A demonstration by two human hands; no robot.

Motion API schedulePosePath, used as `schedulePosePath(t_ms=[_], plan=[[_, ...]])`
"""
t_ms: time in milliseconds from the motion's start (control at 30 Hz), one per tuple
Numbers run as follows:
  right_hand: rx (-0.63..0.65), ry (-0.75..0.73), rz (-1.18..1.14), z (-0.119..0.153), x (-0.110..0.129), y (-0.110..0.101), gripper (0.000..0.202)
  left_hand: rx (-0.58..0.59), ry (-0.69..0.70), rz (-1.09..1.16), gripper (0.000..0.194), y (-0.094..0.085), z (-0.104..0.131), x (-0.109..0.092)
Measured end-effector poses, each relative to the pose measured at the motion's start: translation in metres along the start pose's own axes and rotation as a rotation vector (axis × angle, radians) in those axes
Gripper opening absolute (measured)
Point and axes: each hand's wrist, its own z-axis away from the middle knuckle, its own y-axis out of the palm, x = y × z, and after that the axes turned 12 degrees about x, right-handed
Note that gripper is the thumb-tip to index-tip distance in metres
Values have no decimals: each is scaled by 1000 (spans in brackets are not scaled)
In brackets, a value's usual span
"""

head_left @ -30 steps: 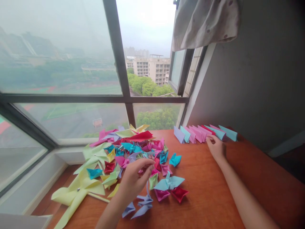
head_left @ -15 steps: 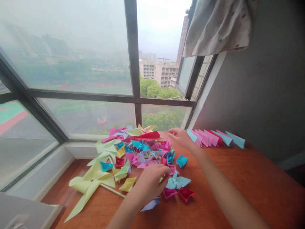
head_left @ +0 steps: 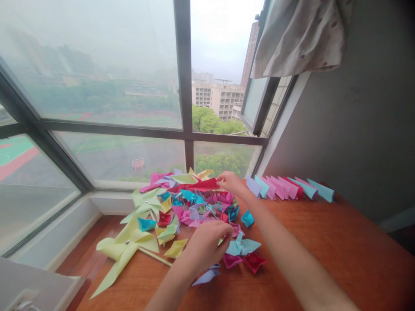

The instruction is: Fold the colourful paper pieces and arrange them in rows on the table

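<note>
My right hand (head_left: pixel 229 182) reaches to the back of the colourful paper pile, thumb and fingers closed on the right end of a long red folded paper plane (head_left: pixel 203 185). Nearer me, my left hand (head_left: pixel 210 237) hovers at the pile's front, fingers curled with a gap to the thumb and nothing seen between them. Close to it lie a light-blue paper crane (head_left: pixel 241 246), a red paper boat (head_left: pixel 254 262) and a lavender folded paper (head_left: pixel 207 275). A yellow paper boat (head_left: pixel 176 249) is partly behind my left wrist.
Several folded paper planes (head_left: pixel 279 188) stand in a row at the back right. A pale yellow paper pinwheel (head_left: pixel 128 244) lies at the left with its stick. The wooden table (head_left: pixel 311 242) meets a window (head_left: pixel 139 160) behind; a curtain (head_left: pixel 298 39) hangs upper right.
My right hand has moved left, from beside the standing row to the red paper plane, uncovering a lavender plane at the row's left end. My left hand stays nearly still.
</note>
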Motion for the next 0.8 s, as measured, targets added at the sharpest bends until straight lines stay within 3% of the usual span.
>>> schedulePosePath(t_ms=[200,400,600,800], plan=[[-137,10,-59,30,16,-18,15,-30,17,29,18,0,0,3],[-344,78,-368,102,20,-40,26,-135,-15,155,18,-7,0,4],[-408,201,-754,161,-9,-22,42,-244,-123,461,24,-19,0,11],[-481,268,-955,179,-26,-4,39,-295,-138,775,49,-18,-1,14]])
